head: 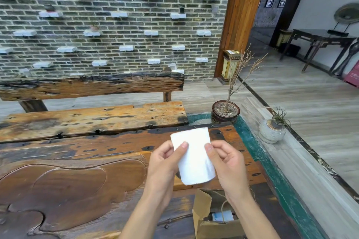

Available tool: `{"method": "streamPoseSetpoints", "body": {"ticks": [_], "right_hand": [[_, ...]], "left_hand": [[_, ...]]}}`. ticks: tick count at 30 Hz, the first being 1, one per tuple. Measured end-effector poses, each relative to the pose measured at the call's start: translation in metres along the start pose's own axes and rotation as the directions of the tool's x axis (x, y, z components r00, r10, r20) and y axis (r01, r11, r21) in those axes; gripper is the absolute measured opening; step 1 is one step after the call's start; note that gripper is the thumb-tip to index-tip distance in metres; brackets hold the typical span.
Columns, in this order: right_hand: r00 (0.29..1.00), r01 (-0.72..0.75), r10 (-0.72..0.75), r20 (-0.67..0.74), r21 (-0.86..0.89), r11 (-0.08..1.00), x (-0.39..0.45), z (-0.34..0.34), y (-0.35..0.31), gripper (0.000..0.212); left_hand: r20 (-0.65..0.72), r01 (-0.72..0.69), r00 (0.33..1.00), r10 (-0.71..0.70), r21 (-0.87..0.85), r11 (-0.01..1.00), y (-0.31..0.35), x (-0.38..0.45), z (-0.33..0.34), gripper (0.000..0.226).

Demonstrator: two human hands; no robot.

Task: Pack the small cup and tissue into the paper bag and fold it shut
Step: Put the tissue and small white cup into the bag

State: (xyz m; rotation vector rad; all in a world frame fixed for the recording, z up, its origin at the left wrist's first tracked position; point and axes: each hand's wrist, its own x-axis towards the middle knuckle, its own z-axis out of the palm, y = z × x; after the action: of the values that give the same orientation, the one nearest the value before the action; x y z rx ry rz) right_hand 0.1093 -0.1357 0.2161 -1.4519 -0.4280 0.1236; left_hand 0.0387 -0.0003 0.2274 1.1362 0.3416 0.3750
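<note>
Both hands hold a white folded tissue (194,157) in the air above the wooden table (77,170). My left hand (165,163) pinches its left edge and my right hand (225,163) pinches its right edge, thumbs on top. Below my right forearm, at the table's near edge, a brown paper bag (202,211) stands with its mouth wide. Inside it I see a small white and blue cup (222,216) and a twine handle. The bag's lower part is cut off by the frame.
A wooden bench (93,118) stands beyond the table, in front of a brick wall. To the right are a dark pot with a bare twig plant (225,112), a round stone vase (271,132) on a ledge, and a green strip along the table's right side.
</note>
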Motion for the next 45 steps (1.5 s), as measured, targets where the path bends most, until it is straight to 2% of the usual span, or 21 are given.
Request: {"method": "streamPoseSetpoints", "body": {"ticks": [2, 4, 6, 8, 12, 17, 20, 22, 25, 28, 30, 35, 39, 42, 45], "right_hand": [[1.0, 0.017, -0.018, -0.009, -0.027, 0.999, -0.003, 0.003, 0.0, 0.022], [0.999, 0.029, -0.029, 0.016, -0.031, 0.999, -0.006, 0.007, -0.002, 0.033], [0.999, -0.03, 0.029, 0.035, 0.03, 0.999, -0.006, 0.012, -0.003, 0.045], [0.998, -0.067, 0.066, 0.014, 0.056, 0.996, -0.003, 0.019, -0.001, 0.047], [0.996, 0.007, -0.018, -0.083, -0.134, 0.991, -0.002, 0.029, 0.006, 0.064], [0.995, 0.004, -0.019, -0.101, -0.147, 0.989, 0.0, 0.026, 0.01, 0.067], [0.991, -0.071, 0.063, -0.118, -0.062, 0.996, 0.001, 0.025, 0.007, 0.055], [0.975, -0.211, 0.215, -0.064, 0.057, 0.976, 0.001, 0.02, 0.003, 0.044], [0.874, -0.484, 0.466, 0.135, 0.178, 0.856, 0.002, 0.011, 0.0, 0.044], [0.781, -0.623, 0.552, 0.291, 0.312, 0.717, -0.002, 0.007, 0.0, 0.04], [0.765, -0.644, 0.574, 0.29, 0.324, 0.694, -0.004, 0.006, 0.003, 0.04], [0.771, -0.637, 0.595, 0.227, 0.294, 0.713, -0.005, -0.002, 0.008, 0.037], [0.75, -0.658, 0.64, 0.166, 0.286, 0.696, -0.001, -0.024, 0.014, 0.037], [0.716, -0.689, 0.686, 0.129, 0.292, 0.663, 0.001, -0.048, 0.023, 0.04], [0.69, -0.712, 0.717, 0.099, 0.273, 0.647, -0.001, -0.076, 0.036, 0.041]], "left_hand": [[-0.104, -0.034, 0.994, 0.034, 0.004, 0.999, -0.009, -0.002, 0.004, 0.015], [-0.162, -0.063, 0.984, 0.068, 0.035, 0.997, -0.016, -0.001, 0.006, 0.015], [-0.174, -0.088, 0.98, 0.099, 0.069, 0.994, -0.019, 0.0, 0.007, 0.02], [-0.168, -0.122, 0.976, 0.137, 0.094, 0.988, -0.022, 0.001, 0.01, 0.023], [-0.202, -0.181, 0.956, 0.214, 0.169, 0.969, -0.026, 0.004, 0.009, 0.027], [-0.192, -0.154, 0.965, 0.177, 0.127, 0.98, -0.026, 0.008, 0.007, 0.024], [-0.207, -0.139, 0.965, 0.161, 0.119, 0.983, -0.03, 0.007, 0.008, 0.026], [-0.21, -0.12, 0.967, 0.142, 0.111, 0.986, -0.031, 0.008, 0.007, 0.027], [-0.174, -0.101, 0.977, 0.121, 0.118, 0.988, -0.032, 0.009, 0.003, 0.027], [-0.145, -0.101, 0.982, 0.118, 0.119, 0.988, -0.037, 0.009, 0.002, 0.028], [-0.127, -0.112, 0.983, 0.129, 0.134, 0.985, -0.04, 0.007, 0.005, 0.027], [-0.129, -0.156, 0.974, 0.186, 0.212, 0.965, -0.049, 0.005, 0.006, 0.03], [-0.129, -0.113, 0.981, 0.146, 0.236, 0.965, -0.059, 0.006, 0.001, 0.032], [-0.029, -0.103, 0.993, 0.117, 0.303, 0.947, -0.07, 0.007, -0.004, 0.027], [0.045, -0.04, 0.999, 0.024, 0.381, 0.924, -0.09, 0.007, -0.013, 0.026]]}}
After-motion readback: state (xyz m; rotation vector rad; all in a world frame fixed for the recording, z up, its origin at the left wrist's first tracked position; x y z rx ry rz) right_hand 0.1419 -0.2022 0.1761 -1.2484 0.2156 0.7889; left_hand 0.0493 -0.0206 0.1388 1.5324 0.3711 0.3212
